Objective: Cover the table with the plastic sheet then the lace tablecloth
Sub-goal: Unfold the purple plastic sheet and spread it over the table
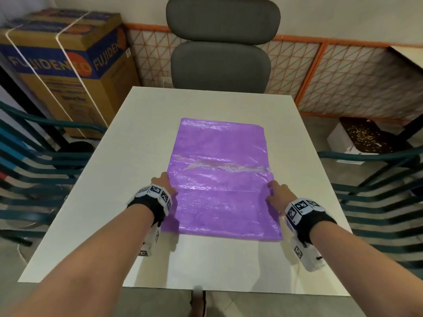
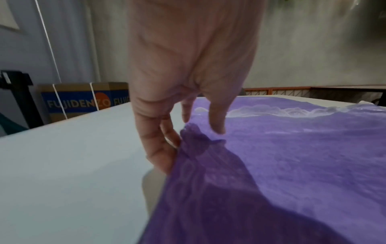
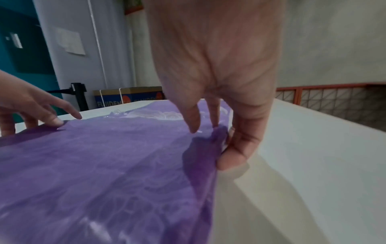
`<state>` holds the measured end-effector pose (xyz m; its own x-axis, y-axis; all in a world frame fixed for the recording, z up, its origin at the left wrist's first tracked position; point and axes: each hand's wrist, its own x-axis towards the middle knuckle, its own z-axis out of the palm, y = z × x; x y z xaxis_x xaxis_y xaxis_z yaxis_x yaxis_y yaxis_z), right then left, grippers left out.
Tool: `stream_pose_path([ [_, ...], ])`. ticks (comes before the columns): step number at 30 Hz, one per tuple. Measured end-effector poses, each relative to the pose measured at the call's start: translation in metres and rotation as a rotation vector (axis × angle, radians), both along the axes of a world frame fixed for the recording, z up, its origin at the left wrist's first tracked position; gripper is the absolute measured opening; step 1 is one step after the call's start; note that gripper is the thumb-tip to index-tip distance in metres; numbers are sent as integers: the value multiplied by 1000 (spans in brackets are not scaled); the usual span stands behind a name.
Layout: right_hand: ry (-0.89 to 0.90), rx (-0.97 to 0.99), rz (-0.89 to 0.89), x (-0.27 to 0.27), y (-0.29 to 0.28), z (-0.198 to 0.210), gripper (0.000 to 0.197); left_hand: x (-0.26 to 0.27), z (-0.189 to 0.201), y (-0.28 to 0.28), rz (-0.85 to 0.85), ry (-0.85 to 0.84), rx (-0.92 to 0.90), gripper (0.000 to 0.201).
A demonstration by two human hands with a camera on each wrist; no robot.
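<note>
sheet (image 1: 219, 179): folded, flat on bench (image 1: 114, 179), between both grips | left grip (image 1: 163, 183) pinching its left edge | right grip (image 1: 275, 193) pinching its right edge | handling: light, limp, slippery; hold edges near corners, top layer only

I read "FUJIDENZO" twice on the strapped cardboard box (image 1: 68, 65); its smaller print is too blurred.

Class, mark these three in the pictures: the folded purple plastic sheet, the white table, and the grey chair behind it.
purple plastic sheet (image 1: 219, 143), head view, on its flat far half.
white table (image 1: 142, 138), head view, on the bare top left of the sheet.
grey chair (image 1: 220, 65), head view, on the lower back cushion.
</note>
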<state>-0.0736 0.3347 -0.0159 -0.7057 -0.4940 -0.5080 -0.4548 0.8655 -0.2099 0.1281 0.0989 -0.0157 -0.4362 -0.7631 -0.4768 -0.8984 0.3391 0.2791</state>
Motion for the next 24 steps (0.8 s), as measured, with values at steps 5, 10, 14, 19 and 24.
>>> stream_pose_path([
  [5,45,-42,-15,-19,-30,-16,49,-15,-21,-21,52,112,-39,37],
  [10,55,-120,19,-54,-75,-16,46,-41,-18,-65,56,201,-11,38],
  [14,68,-138,13,-75,-105,-18,46,-59,-18,-96,51,188,-17,37],
  [19,69,-43,5,-86,-113,-17,46,-83,-15,-109,8,-38,-136,31],
  [24,246,-82,93,-91,-149,-5,60,-129,-5,-125,-426,1,-233,80],
])
